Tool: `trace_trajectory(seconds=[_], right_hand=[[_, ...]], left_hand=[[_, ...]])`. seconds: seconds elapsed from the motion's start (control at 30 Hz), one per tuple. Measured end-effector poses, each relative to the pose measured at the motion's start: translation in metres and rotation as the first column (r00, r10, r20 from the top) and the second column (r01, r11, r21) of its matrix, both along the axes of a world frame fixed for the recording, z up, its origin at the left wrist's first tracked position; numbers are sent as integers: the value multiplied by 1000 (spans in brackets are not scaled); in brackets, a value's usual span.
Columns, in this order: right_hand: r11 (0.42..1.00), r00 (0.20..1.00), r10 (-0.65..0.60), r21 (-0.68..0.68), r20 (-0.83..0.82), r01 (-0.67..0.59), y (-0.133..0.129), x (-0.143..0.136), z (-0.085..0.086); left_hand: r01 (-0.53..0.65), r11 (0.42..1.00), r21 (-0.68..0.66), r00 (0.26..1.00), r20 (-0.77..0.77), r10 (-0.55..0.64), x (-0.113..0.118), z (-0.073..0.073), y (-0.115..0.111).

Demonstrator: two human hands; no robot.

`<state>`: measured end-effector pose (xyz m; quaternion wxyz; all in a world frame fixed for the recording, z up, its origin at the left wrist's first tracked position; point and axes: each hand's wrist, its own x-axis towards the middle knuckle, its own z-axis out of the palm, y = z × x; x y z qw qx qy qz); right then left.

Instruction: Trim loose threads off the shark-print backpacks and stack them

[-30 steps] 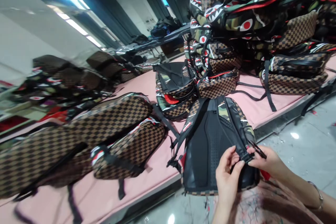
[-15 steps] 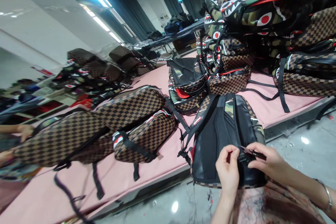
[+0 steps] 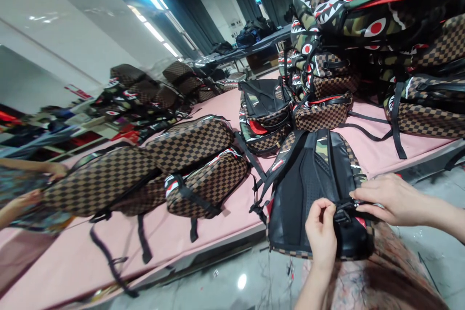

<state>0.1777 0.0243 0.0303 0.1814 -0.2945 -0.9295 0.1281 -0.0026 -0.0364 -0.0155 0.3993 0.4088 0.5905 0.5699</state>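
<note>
On the near bag (image 3: 290, 203), left hand (image 3: 322, 230) pinches beside the buckle (image 3: 342, 215), right hand (image 3: 385, 198) grips the strap (image 3: 350, 204); uneven pulling might twist it.

Leathery, softly shiny black backpack (image 3: 298, 203), matt cloth-like table cover (image 3: 228, 223), glossy floor (image 3: 218, 290)

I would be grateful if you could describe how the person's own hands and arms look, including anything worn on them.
The left hand and right hand are both ungloved. No sleeve covers the visible parts of the forearms. Below them shows a pinkish patterned garment.
</note>
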Motion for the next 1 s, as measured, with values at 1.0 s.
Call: trace_trajectory(seconds=[1.0], right_hand=[[553, 738, -537, -831, -410, -59, -27, -19, -64]], left_hand=[[157, 977, -147, 632, 775, 15, -9, 4, 13]])
